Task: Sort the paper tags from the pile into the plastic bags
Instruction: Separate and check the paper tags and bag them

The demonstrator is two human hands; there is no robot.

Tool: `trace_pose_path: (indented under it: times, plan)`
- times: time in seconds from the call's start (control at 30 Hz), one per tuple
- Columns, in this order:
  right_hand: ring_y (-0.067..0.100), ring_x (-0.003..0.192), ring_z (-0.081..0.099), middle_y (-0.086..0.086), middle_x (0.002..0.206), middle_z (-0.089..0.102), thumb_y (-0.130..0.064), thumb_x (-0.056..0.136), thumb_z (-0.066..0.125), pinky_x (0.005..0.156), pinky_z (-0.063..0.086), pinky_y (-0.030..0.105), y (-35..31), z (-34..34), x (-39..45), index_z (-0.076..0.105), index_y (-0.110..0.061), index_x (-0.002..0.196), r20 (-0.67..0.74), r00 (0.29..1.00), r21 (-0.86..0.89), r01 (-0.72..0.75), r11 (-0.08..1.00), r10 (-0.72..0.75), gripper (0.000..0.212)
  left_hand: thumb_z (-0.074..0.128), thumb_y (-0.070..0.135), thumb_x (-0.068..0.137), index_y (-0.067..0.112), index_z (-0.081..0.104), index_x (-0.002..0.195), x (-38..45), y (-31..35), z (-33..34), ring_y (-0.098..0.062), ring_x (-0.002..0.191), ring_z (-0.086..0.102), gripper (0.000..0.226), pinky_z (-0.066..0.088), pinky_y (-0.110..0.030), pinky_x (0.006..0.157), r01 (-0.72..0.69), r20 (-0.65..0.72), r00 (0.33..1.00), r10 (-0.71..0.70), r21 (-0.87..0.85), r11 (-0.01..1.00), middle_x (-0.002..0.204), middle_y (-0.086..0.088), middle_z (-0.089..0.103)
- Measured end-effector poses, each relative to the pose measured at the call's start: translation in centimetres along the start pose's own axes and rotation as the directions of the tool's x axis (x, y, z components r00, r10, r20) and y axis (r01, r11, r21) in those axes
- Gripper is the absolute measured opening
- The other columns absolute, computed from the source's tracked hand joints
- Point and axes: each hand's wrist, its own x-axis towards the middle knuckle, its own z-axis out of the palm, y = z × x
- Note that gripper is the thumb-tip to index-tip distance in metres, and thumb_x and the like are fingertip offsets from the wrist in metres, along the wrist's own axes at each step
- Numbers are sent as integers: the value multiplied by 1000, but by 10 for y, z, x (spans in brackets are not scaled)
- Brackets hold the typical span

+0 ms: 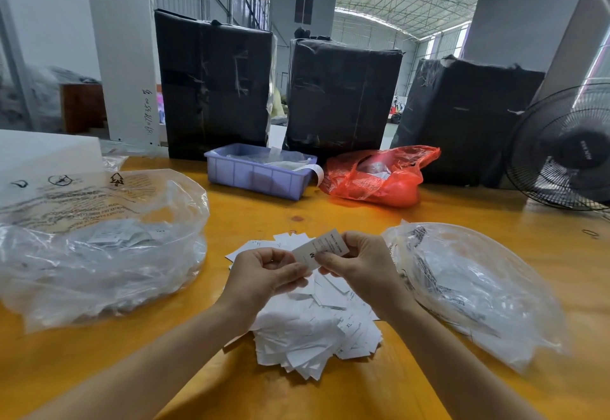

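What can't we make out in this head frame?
- Held tag: small print too small; fingers of the left hand and right hand cover part.
- Left bag: tag sizes blurred by plastic.
- Purple bin: contents hidden by its wall.

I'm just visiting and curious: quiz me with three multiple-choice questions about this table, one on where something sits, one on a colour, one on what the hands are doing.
1. Where is the pile of paper tags?
A. inside the tray
B. on the table between two clear bags
C. on the fan

2. What colour is the plastic bag beside the lavender tray?
A. red
B. green
C. black

3. What are the hands doing?
A. resting flat
B. both pinching one tag
C. lifting the tray

Answers:
1 B: the pile lies between the left clear bag and the right clear bag.
2 A: it is red.
3 B: the left hand and right hand pinch one tag.
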Motion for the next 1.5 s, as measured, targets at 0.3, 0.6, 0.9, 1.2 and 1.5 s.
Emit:
trace_pose_path:
  times: [0.3,0.6,0.9,1.2,1.5]
  plan:
    - [18,68,68,13,81,71,-3,80,72,66,55,31,0,-1,1,68,-2,87,-70,997,-57,39,998,-43,8,77,13,55,-3,64,92,0,1,0,-24,68,71,43,59,-27,67,11,34,999,-12,15,1000,80,-19,73]
    - [9,56,63,11,72,70,-3,79,72,49,45,18,-1,2,-1,68,3,87,53,998,-78,49,996,-44,10,75,2,67,-4,63,87,1,1,-1,-25,66,71,23,59,-27,66,27,0,1000,-27,-25,999,76,-19,72]
    - [3,47,55,0,60,62,-5,77,75,46,41,14,3,-1,0,68,6,87,164,985,-98,-31,995,47,16,73,1,74,-5,66,89,0,-2,1,-19,69,72,17,54,-21,56,36,19,999,-36,26,999,78,-17,72]
    - [11,53,65,4,63,67,-2,82,69,50,48,19,5,-8,6,67,-5,82,-30,999,3,18,1000,-18,3,77,1,53,-5,62,93,-1,2,1,-25,66,71,43,57,-23,60,78,70,995,-74,-63,995,81,-23,72]
    - [16,61,70,10,74,71,-3,84,67,60,56,34,3,-4,5,64,3,89,0,996,-59,85,995,-85,9,78,-2,47,-6,61,94,2,2,-1,-31,70,71,50,57,-26,61,114,69,992,-106,-128,985,80,-25,71]
